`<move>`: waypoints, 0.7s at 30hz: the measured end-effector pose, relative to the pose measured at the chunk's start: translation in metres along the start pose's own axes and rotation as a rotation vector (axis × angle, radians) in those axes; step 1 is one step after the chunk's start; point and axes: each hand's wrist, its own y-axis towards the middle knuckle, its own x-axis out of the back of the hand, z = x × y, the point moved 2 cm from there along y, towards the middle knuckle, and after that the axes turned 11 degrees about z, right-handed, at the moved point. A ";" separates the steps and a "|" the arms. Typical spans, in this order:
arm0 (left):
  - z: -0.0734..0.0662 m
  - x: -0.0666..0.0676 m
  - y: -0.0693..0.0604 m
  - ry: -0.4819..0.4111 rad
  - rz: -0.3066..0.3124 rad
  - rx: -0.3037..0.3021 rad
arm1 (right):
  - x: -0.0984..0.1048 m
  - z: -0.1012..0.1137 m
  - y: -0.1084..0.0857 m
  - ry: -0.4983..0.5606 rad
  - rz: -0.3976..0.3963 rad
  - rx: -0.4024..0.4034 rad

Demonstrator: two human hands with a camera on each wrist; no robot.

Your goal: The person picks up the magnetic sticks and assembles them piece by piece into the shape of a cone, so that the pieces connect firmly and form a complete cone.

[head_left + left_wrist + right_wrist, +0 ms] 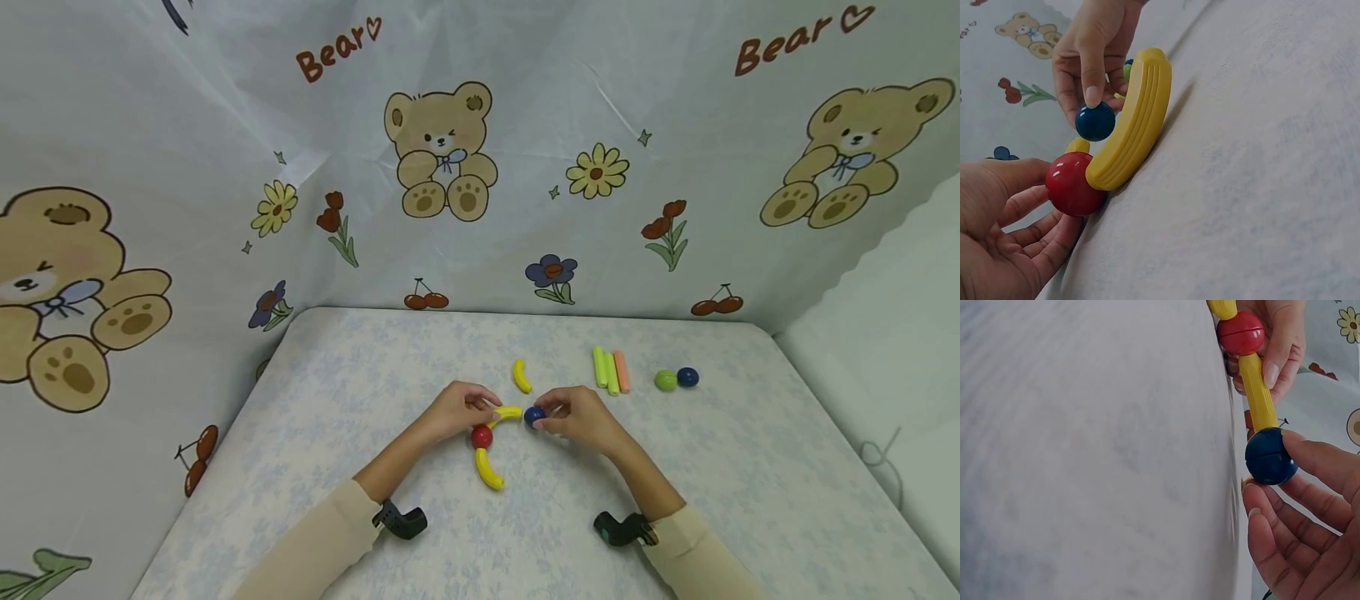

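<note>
My left hand (463, 408) pinches a yellow curved rod (510, 412) near its left end. That end meets a red ball (482, 437), and a second yellow curved rod (491, 471) extends from the ball toward me. In the left wrist view the left fingers (1025, 240) lie close around the red ball (1075, 184). My right hand (581, 415) pinches a dark blue ball (534, 416) between thumb and fingers. The blue ball (1270, 456) is at the free end of the far yellow rod (1259, 394); whether they are joined I cannot tell.
Beyond the hands lies a loose yellow curved rod (522, 377). Farther right are two light green sticks (606, 368) and an orange stick (622, 372). A green ball (665, 380) sits beside another blue ball (687, 377). A bear-print cloth (510, 242) hangs behind the table (360, 350).
</note>
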 end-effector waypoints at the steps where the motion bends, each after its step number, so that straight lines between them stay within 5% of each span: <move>1: 0.000 0.000 0.000 -0.002 -0.002 0.002 | 0.000 0.000 0.001 0.002 0.004 0.005; 21: -0.008 -0.002 -0.014 -0.022 0.095 0.038 | -0.008 -0.001 0.010 0.097 0.050 0.035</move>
